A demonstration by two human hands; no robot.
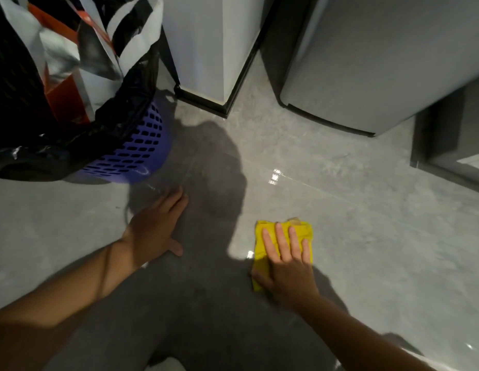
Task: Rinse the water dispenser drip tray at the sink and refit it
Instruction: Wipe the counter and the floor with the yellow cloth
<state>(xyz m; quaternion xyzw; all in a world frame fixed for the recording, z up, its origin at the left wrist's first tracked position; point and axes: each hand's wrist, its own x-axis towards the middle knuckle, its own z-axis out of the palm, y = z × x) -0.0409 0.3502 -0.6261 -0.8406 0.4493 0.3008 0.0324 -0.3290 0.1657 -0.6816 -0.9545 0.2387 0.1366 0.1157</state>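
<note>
My right hand presses flat, fingers straight, on a folded yellow cloth that lies on the glossy grey floor. My left hand rests flat on the floor to the left, fingers straight and pointing away from me, holding nothing. The white base of an appliance with a black plinth stands at the top middle. No drip tray or sink is in view.
A purple perforated basket lined with a black bag and stuffed with plastic bags stands at the upper left, close to my left hand. A grey cabinet or appliance sits at the upper right, with a dark-framed unit beside it.
</note>
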